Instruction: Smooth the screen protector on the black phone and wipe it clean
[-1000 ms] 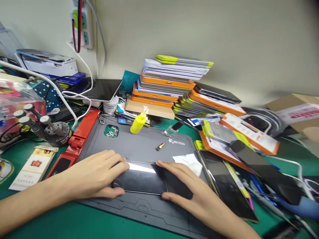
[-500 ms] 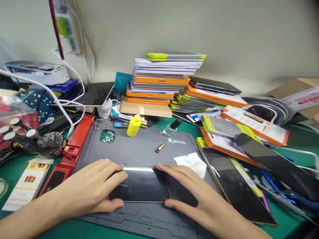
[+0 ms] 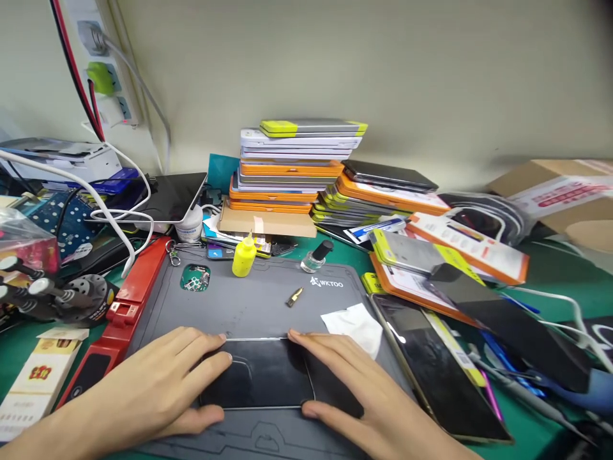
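The black glass-faced phone (image 3: 268, 377) is low on the gray WKTOO mat (image 3: 268, 310), crosswise between the 2 hands; whether it rests flat or is slightly raised cannot be told. The left hand (image 3: 167, 377) pinches its 9 o'clock end across the width, thumb at the near edge, fingers bunched at the far edge and over the glass. The right hand (image 3: 349, 386) straddles the 3 o'clock end likewise, thumb and fingertips apart on opposite edges. A dark flat piece (image 3: 330, 386) shows under that palm; whether it joins the phone is unclear.

Good handling here would mean level, even pressure from both sides, on the rims rather than the glass, without twisting.

Bare mat opens toward 12 o'clock, up to the yellow dropper bottle (image 3: 244, 257). The small brass-colored tip (image 3: 294, 298) at 1 o'clock and white wipe (image 3: 357, 329) at 2 narrow the room. At 3, a larger dark-screened device (image 3: 440, 364) crowds the right forearm; at 9 to 10, the red clamp-like tool (image 3: 131, 291) lines the mat's edge.
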Action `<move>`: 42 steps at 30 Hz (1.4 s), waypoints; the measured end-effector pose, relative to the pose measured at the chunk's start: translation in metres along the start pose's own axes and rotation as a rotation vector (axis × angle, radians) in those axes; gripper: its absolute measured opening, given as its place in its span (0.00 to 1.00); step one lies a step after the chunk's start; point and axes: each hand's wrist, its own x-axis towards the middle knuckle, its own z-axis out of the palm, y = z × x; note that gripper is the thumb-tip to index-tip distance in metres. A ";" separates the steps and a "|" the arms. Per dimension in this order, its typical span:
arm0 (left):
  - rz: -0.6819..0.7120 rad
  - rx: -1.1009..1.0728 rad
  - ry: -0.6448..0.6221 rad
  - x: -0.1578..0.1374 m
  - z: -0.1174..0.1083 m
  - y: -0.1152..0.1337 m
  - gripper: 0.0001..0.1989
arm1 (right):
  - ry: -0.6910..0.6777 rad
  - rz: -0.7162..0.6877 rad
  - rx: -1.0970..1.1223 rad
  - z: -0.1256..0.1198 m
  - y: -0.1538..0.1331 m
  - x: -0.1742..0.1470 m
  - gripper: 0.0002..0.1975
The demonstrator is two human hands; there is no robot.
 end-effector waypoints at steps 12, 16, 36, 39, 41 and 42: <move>0.015 -0.016 0.009 0.001 0.002 -0.002 0.17 | -0.002 -0.099 0.056 0.000 0.005 0.001 0.21; 0.021 -0.035 0.006 0.000 0.002 -0.002 0.18 | -0.002 -0.117 0.030 -0.002 0.005 0.001 0.20; 0.037 -0.117 -0.042 0.000 -0.001 -0.007 0.31 | -0.047 -0.129 0.115 -0.003 0.007 0.003 0.19; 0.024 -0.130 -0.048 0.000 -0.001 -0.008 0.33 | -0.091 -0.105 0.195 -0.007 0.008 0.006 0.19; 0.011 -0.148 -0.035 -0.001 0.000 -0.009 0.34 | -0.112 -0.092 0.222 -0.008 0.008 0.008 0.19; -0.005 -0.163 -0.027 -0.001 0.001 -0.009 0.32 | -0.123 -0.084 0.230 -0.007 0.008 0.009 0.19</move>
